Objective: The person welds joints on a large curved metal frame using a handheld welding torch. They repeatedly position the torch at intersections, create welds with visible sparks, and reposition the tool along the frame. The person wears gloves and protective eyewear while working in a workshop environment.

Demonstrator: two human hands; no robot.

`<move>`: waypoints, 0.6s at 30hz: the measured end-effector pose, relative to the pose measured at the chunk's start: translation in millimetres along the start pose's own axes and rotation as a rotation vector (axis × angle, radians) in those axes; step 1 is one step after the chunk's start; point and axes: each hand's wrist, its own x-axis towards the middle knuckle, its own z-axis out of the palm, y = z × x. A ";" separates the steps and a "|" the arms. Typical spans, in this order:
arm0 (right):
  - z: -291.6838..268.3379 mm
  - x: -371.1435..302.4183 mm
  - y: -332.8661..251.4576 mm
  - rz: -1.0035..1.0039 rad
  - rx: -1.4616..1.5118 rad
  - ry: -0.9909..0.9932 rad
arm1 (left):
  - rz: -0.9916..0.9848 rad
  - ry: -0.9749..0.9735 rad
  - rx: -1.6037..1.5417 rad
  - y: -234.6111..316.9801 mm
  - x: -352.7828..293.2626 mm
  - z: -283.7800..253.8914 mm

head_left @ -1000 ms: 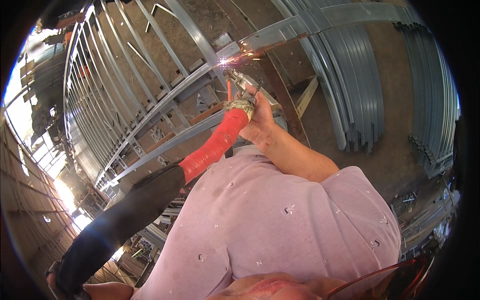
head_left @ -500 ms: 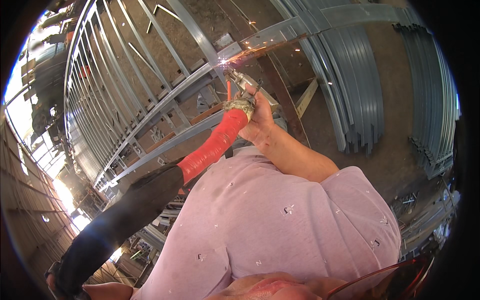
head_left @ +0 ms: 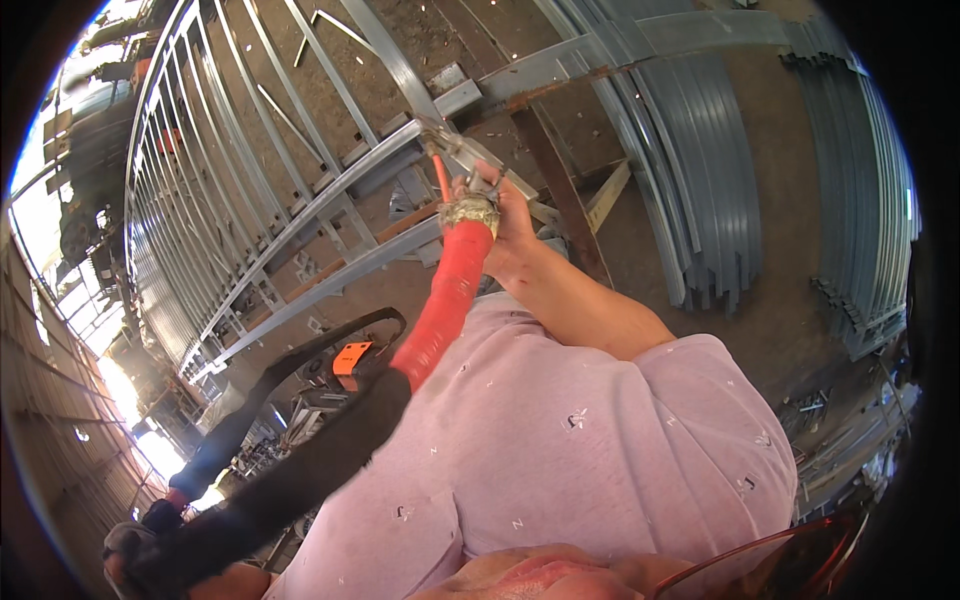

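My right hand [head_left: 505, 210] is closed round the grip of a welding torch [head_left: 462, 158], whose metal nose meets the corner of a grey steel frame [head_left: 405, 135]. A thin orange hose [head_left: 441, 177] runs beside the nose. From the back of the torch comes a thick cable sleeve [head_left: 445, 290], wrapped in red tape and then black, sagging across my body to the lower left. There my left hand [head_left: 122, 555], dim and partly covered, appears closed on the black part of the sleeve. No bright arc shows at the nose.
Slim bars fill the frame's left side. A rusty beam [head_left: 545, 165] and a wooden brace [head_left: 610, 195] stand right of the torch. Stacked metal profiles [head_left: 700, 170] lie further right, with another stack [head_left: 850, 190] beyond. An orange-marked machine or box [head_left: 352, 362] sits behind the sleeve.
The bright arc and most sparks have gone. The torch and my right hand have shifted slightly left. The cable sleeve has swung down and right, uncovering an orange-marked object and a black loop.
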 end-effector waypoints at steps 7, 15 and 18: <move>42.7 -26.7 -47.5 -0.189 -0.232 0.022 | -0.497 -0.201 -0.200 -38.8 -112.4 44.7; 129.6 -169.3 -111.2 -0.675 -0.841 -0.240 | -0.659 -0.834 -0.702 -65.2 -219.3 334.7; 174.9 -228.6 -91.6 -0.735 -1.144 -0.231 | -0.559 -0.972 -1.079 -44.8 -217.2 434.0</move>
